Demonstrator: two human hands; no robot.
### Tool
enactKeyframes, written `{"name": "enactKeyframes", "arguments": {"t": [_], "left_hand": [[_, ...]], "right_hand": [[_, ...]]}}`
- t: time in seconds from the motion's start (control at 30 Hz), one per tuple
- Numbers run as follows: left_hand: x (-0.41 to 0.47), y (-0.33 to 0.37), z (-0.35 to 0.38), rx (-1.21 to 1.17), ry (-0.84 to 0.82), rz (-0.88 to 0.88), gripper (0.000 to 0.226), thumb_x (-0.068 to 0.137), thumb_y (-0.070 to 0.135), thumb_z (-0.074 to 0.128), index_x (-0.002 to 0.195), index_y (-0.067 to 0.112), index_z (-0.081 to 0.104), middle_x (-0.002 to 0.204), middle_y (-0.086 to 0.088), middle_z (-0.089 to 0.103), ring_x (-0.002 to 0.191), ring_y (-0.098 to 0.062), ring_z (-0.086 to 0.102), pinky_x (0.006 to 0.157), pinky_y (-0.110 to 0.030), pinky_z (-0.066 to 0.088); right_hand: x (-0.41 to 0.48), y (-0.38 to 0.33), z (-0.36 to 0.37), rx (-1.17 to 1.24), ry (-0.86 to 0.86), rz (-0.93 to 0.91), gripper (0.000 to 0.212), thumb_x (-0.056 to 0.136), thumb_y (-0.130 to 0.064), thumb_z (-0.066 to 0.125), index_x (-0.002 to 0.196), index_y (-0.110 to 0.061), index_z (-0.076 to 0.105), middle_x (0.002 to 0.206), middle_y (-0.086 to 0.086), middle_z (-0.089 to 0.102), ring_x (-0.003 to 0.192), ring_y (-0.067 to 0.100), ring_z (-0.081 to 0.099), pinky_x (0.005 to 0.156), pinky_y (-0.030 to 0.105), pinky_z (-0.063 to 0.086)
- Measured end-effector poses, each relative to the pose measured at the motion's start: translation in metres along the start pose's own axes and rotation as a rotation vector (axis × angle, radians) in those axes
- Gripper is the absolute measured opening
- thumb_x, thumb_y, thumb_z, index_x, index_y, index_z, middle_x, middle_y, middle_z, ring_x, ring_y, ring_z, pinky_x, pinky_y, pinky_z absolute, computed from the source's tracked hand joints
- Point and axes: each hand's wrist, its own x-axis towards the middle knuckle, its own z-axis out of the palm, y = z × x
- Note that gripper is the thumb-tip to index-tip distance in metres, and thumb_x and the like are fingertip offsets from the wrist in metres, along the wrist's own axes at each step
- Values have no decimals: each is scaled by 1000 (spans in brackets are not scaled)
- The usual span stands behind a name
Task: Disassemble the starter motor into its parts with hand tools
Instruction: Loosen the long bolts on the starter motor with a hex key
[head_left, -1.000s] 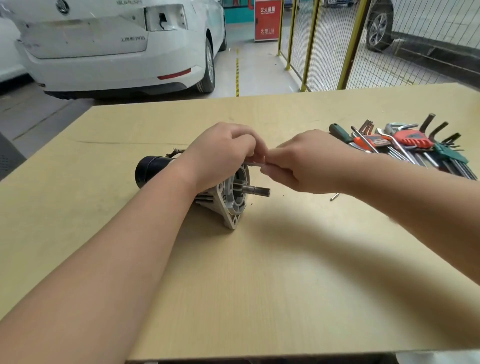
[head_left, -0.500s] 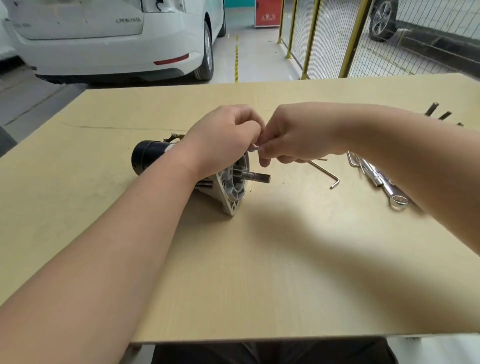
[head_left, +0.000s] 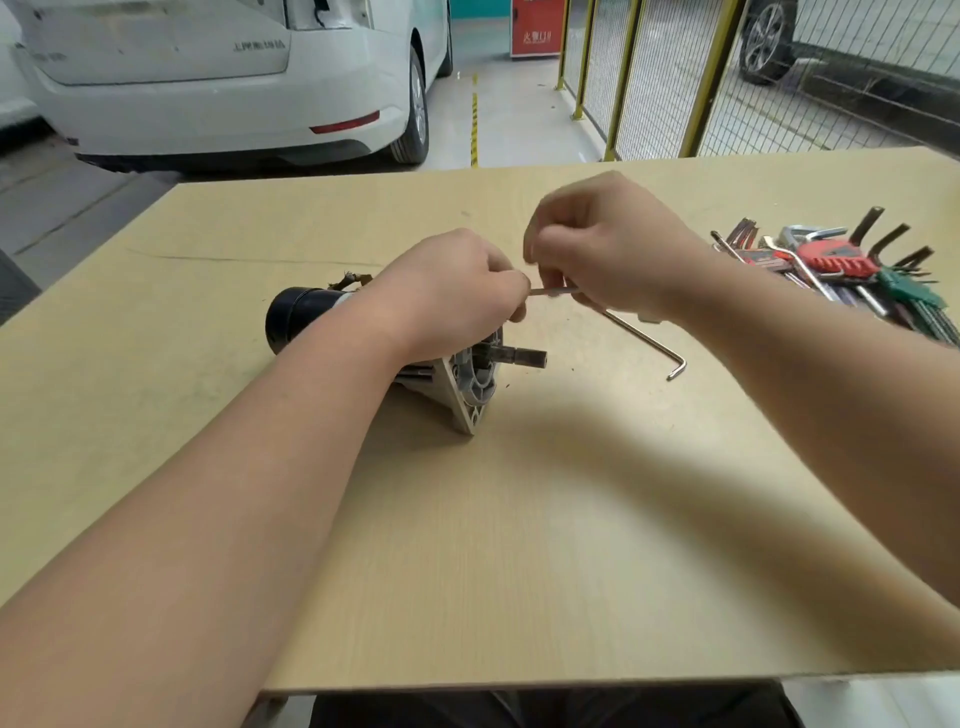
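Motor (head_left: 311, 317) is gripped by my left hand (head_left: 452, 291) for steadiness; right hand (head_left: 608, 249), at three o'clock, pinches a key (head_left: 553, 292).

Left hand (head_left: 452, 293) and right hand (head_left: 605, 249) close together, fingers curled.

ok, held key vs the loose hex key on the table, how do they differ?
The held key is pinched in the right hand, off the table beside the starter motor, roughly level, mostly hidden. The loose hex key lies on the table, long shank and bent end showing. Both are thin silver metal.
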Motion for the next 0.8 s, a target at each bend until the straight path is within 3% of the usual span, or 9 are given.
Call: {"name": "enactKeyframes", "arguments": {"t": [0.07,0.13,0.23,0.3,0.5,0.6,0.7,0.8], "left_hand": [[2,1,0,28,1,-29,27,83,29,47,71,22,70,65,2,64,57,-15,54,52,-25,37],[3,2,1,58,14,-48,26,84,27,49,71,21,71,65,1,65,60,-15,56,52,-25,39],[4,3,3,100,28,-52,25,85,26,49,73,20,71,64,3,65,61,-14,58,51,-24,40],[3,4,3,116,40,-61,25,85,25,49,73,20,70,62,4,64,62,-13,58,51,-24,39],[0,7,2,126,55,-78,25,84,24,49,74,18,71,62,1,62,60,-17,56,51,-25,42],[-1,7,2,118,57,-89,24,84,24,50,73,19,71,54,4,57,54,-15,52,48,-23,37],[0,7,3,105,45,-91,23,84,23,51,72,21,71,53,6,56,53,-14,50,49,-24,35],[-2,6,3,61,45,-99,25,85,25,49,72,26,70,39,13,51,43,-4,47,47,-23,31]], "right_hand": [[0,2,8,399,184,182,16,77,-7,47,67,-7,59,48,2,51,34,19,36,37,20,29],[-4,5,15,662,270,396,14,82,-10,48,71,-7,56,57,6,50,34,16,31,40,17,27],[-16,10,17,1119,198,714,21,89,-24,51,72,-11,50,65,4,48,35,14,38,37,16,33],[-24,12,16,1298,166,786,28,93,-28,50,71,-10,50,63,5,48,41,14,48,38,17,42],[-36,14,4,1197,-174,771,37,96,-42,41,71,-18,56,64,2,50,39,11,43,37,18,39],[-39,13,-1,1332,-334,748,37,90,-41,41,59,-22,49,54,-7,41,34,6,36,35,15,33],[-35,11,5,1341,-260,769,49,93,-35,37,46,-25,25,46,-8,19,33,8,21,34,17,18],[-29,4,14,1110,-138,663,54,95,-34,34,44,-25,22,44,-6,15,36,12,12,36,18,12]]}}
